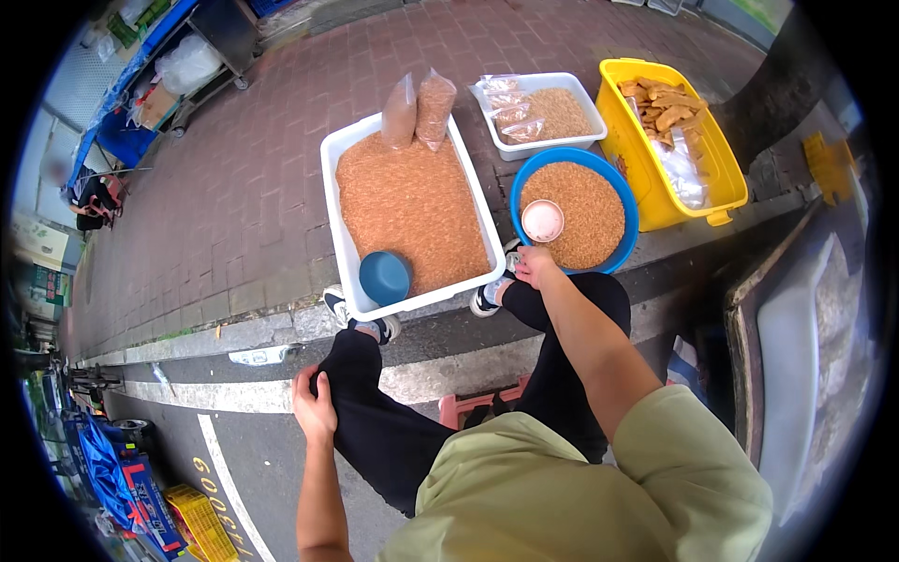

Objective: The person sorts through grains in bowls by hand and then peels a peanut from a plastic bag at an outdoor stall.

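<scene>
My left hand (315, 406) rests on my left knee, fingers spread and holding nothing. My right hand (537, 267) hangs by my right knee at the near rim of a blue basin (631, 211), fingers curled; whether something is in them is unclear. Orange-brown, grain-like dried food (593, 204) fills that basin, with a small pale pink bowl (542, 220) on it. Left of it, a big white tray (333, 211) holds finer orange dried food (414, 204). A teal bowl (385, 277) sits in its near corner; two filled clear plastic bags (435, 109) stand at its far end.
A smaller white tub (598, 126) holds loose dried food and several small bags. Beside it, a yellow plastic bin (618, 144) contains brown dried pieces (671, 112) and clear bags. A tree trunk (772, 91) rises behind. A pink stool (449, 411) is under me. The kerb (267, 327) runs beneath the tray.
</scene>
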`<state>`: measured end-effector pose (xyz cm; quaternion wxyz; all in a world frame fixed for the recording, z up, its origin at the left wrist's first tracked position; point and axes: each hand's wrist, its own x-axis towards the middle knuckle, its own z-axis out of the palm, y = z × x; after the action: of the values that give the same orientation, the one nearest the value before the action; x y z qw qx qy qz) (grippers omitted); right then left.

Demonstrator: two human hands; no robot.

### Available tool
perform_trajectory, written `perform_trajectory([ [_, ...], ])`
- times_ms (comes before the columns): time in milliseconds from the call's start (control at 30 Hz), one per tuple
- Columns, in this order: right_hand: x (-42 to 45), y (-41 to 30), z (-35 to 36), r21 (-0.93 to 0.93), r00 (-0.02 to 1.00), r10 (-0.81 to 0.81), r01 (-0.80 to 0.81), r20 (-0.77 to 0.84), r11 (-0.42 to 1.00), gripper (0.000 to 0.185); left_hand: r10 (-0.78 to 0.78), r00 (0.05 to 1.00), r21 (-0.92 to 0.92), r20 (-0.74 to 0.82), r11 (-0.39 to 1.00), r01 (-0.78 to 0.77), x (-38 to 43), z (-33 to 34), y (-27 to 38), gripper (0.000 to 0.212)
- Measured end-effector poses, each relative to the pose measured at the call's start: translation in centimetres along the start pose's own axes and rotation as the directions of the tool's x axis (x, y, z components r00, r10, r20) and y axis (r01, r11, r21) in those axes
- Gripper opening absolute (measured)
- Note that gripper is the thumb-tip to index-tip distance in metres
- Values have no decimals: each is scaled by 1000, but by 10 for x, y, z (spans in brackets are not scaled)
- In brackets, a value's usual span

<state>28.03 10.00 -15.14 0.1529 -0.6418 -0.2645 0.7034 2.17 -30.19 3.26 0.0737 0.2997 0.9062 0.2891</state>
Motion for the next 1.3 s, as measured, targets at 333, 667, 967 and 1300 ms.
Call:
perform_trajectory([
  [333,94,1,-9,-66,964,-60,45,-258,997,17,-43,998,51,45,998,41,10,1,17,24],
  [667,181,29,-44,-231,867,-239,149,-438,962,40,17,996,68,88,997,-23,20,11,19,28],
  [967,128,-21,-47,-443,782,-387,160,-488,882,41,46,992,60,116,997,-53,28,17,27,29],
  [1300,145,-166,-131,-708,931,-364,277,31,650,40,18,992,86,123,996,-28,28,18,16,29],
])
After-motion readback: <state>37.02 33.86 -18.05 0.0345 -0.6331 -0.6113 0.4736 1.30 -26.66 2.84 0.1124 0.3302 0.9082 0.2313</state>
